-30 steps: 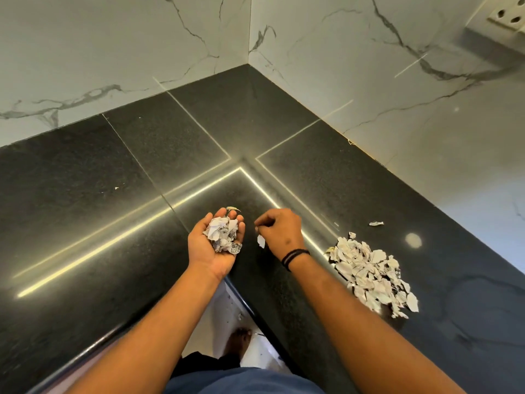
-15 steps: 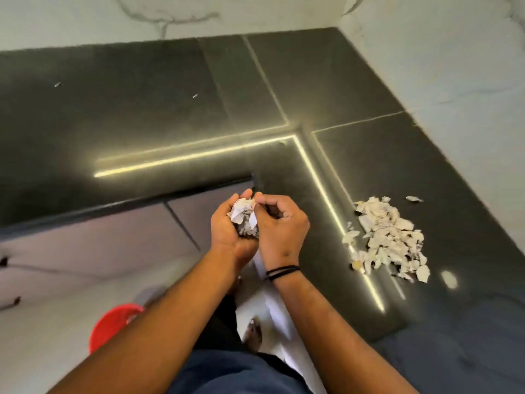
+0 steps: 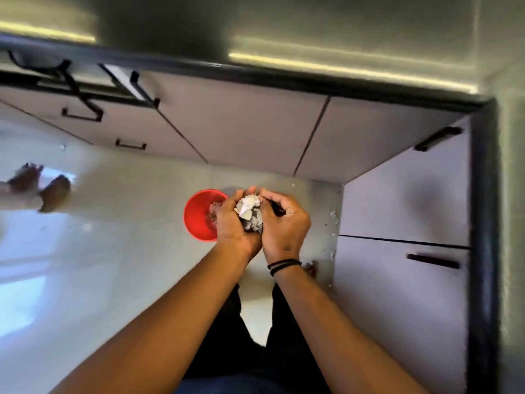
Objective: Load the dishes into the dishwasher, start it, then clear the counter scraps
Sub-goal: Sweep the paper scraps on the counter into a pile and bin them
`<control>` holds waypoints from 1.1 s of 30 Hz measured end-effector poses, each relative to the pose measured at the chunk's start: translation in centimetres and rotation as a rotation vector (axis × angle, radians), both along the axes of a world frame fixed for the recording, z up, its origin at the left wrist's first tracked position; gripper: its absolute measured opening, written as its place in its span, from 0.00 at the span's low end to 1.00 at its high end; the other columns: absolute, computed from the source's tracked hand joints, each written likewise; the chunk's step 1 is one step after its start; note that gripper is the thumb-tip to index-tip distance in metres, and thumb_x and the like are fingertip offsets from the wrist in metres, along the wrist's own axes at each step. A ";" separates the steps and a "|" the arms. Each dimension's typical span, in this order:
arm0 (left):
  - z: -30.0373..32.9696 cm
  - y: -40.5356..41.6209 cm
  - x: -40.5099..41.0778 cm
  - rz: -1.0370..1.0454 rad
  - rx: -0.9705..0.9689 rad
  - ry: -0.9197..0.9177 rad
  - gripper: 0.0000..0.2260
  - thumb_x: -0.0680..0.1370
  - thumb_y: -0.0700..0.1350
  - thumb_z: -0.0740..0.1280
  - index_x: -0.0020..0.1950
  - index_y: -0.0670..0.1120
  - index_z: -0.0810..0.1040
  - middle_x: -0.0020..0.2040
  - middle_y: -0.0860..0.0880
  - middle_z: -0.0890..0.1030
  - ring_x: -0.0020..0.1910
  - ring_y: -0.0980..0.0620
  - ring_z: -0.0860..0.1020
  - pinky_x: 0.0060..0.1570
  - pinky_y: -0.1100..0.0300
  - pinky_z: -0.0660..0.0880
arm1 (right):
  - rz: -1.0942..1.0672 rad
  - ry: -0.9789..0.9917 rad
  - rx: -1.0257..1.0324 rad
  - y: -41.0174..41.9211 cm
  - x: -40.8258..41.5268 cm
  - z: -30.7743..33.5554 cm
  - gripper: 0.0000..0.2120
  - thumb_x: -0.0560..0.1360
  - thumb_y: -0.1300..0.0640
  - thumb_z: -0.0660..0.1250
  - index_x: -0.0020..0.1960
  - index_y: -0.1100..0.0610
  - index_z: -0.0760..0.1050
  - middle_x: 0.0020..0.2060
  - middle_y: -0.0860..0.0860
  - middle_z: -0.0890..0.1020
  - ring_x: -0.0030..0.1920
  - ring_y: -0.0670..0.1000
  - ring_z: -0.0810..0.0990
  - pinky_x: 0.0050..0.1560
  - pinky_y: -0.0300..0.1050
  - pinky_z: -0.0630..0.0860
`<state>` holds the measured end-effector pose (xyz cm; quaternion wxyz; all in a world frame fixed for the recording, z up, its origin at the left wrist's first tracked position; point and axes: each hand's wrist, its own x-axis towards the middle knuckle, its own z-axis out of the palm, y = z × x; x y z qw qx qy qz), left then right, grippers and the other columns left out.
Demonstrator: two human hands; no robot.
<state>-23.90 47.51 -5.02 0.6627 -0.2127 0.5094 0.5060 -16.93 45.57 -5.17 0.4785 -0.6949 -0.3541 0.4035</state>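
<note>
Cupping a wad of pale counter scraps [image 3: 249, 212] between both hands, a person stands over a light kitchen floor [image 3: 113, 251]. The left hand [image 3: 234, 223] curls its fingers under and around the scraps from the left, and the right hand [image 3: 284, 226], a black band [image 3: 284, 264] at its wrist, closes its curled fingers against them from the right, so the wad is held between the two palms. A red bin [image 3: 199, 214] sits on the floor just left of and below the hands, partly hidden by the left hand, with some dim contents inside. Pale cabinet fronts [image 3: 241, 123] with dark handles run along the far side and the right, under a dark countertop edge [image 3: 255, 75]. Another person's feet [image 3: 39, 186] show at far left.
</note>
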 end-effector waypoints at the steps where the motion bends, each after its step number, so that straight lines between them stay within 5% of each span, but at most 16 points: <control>1: -2.2 -0.2 -1.9 0.030 -0.025 0.010 0.12 0.82 0.45 0.61 0.46 0.41 0.80 0.42 0.44 0.82 0.41 0.47 0.82 0.51 0.55 0.79 | 0.028 0.001 -0.041 -0.1 -2.1 -2.1 0.08 0.71 0.68 0.73 0.47 0.58 0.85 0.44 0.48 0.85 0.47 0.43 0.83 0.53 0.42 0.80; 5: -10.3 -0.9 -8.0 0.114 -0.147 0.091 0.10 0.81 0.44 0.62 0.49 0.40 0.81 0.39 0.44 0.85 0.37 0.48 0.84 0.41 0.59 0.82 | 0.081 0.016 -0.206 -0.3 -8.9 -10.2 0.08 0.73 0.66 0.72 0.49 0.57 0.86 0.45 0.49 0.86 0.47 0.43 0.83 0.55 0.42 0.79; 9: -18.9 -1.0 -13.1 0.140 -0.245 0.108 0.18 0.82 0.45 0.62 0.67 0.38 0.78 0.62 0.39 0.82 0.62 0.41 0.81 0.65 0.49 0.76 | 0.107 0.019 -0.405 -0.1 -14.4 -20.2 0.10 0.74 0.65 0.69 0.50 0.55 0.86 0.47 0.51 0.87 0.49 0.48 0.84 0.57 0.46 0.80; 15: -29.1 -0.7 -18.0 0.084 -0.267 0.134 0.20 0.82 0.44 0.58 0.69 0.35 0.75 0.68 0.37 0.78 0.68 0.38 0.76 0.72 0.47 0.69 | 0.057 0.071 -0.589 0.9 -19.4 -31.6 0.10 0.74 0.66 0.68 0.51 0.60 0.86 0.48 0.55 0.87 0.51 0.52 0.84 0.58 0.45 0.79; 17: -32.0 -0.7 -19.3 0.028 -0.301 0.148 0.20 0.82 0.47 0.58 0.68 0.37 0.77 0.66 0.37 0.79 0.66 0.38 0.77 0.69 0.48 0.73 | 0.079 0.071 -0.635 1.3 -20.3 -34.6 0.11 0.74 0.66 0.67 0.52 0.60 0.85 0.50 0.56 0.86 0.53 0.52 0.83 0.60 0.46 0.78; 19: -32.9 -0.6 -19.8 -0.063 -0.299 0.185 0.17 0.84 0.49 0.56 0.59 0.40 0.80 0.53 0.42 0.84 0.61 0.43 0.79 0.56 0.56 0.79 | 0.115 0.089 -0.663 1.8 -20.7 -36.6 0.13 0.74 0.67 0.66 0.55 0.62 0.84 0.54 0.57 0.85 0.53 0.51 0.81 0.62 0.48 0.77; 21: -33.5 -0.3 -19.9 -0.138 -0.335 0.221 0.17 0.86 0.50 0.55 0.64 0.42 0.78 0.49 0.51 0.80 0.60 0.49 0.77 0.51 0.60 0.75 | 0.135 0.123 -0.679 2.3 -20.8 -37.9 0.16 0.76 0.69 0.63 0.62 0.64 0.80 0.59 0.59 0.83 0.58 0.53 0.80 0.63 0.47 0.75; 23: -34.2 -0.3 -20.6 -0.204 -0.351 0.306 0.15 0.85 0.52 0.57 0.68 0.48 0.74 0.49 0.49 0.74 0.51 0.51 0.74 0.51 0.60 0.69 | 0.125 0.140 -0.707 2.7 -20.3 -38.8 0.18 0.78 0.69 0.59 0.66 0.63 0.78 0.62 0.58 0.81 0.62 0.55 0.79 0.63 0.45 0.74; 25: -34.6 -0.5 -21.5 -0.231 -0.379 0.325 0.14 0.83 0.54 0.61 0.65 0.49 0.75 0.54 0.47 0.75 0.48 0.49 0.74 0.50 0.58 0.69 | 0.127 0.145 -0.742 2.7 -19.8 -39.2 0.18 0.77 0.68 0.59 0.62 0.59 0.81 0.57 0.56 0.83 0.56 0.55 0.80 0.56 0.44 0.74; 29: -33.1 -1.1 -21.5 -0.265 -0.389 0.304 0.12 0.81 0.54 0.64 0.60 0.48 0.77 0.55 0.45 0.78 0.51 0.46 0.75 0.50 0.55 0.72 | 0.139 0.166 -0.764 1.8 -18.2 -39.6 0.09 0.62 0.59 0.63 0.29 0.47 0.77 0.31 0.46 0.75 0.40 0.53 0.71 0.44 0.48 0.68; 31: -30.8 -1.6 -20.3 -0.293 -0.365 0.270 0.09 0.81 0.49 0.65 0.56 0.46 0.78 0.50 0.44 0.80 0.46 0.45 0.78 0.46 0.54 0.77 | 0.148 0.163 -0.781 1.1 -16.9 -37.9 0.06 0.60 0.57 0.65 0.28 0.49 0.78 0.30 0.48 0.78 0.36 0.55 0.75 0.42 0.51 0.73; 33: -28.3 -2.3 -18.8 -0.276 -0.358 0.218 0.06 0.80 0.45 0.66 0.52 0.43 0.79 0.46 0.42 0.80 0.42 0.44 0.79 0.54 0.49 0.80 | 0.137 0.180 -0.751 0.6 -16.2 -34.0 0.07 0.62 0.53 0.65 0.34 0.47 0.82 0.34 0.50 0.84 0.40 0.58 0.83 0.47 0.55 0.81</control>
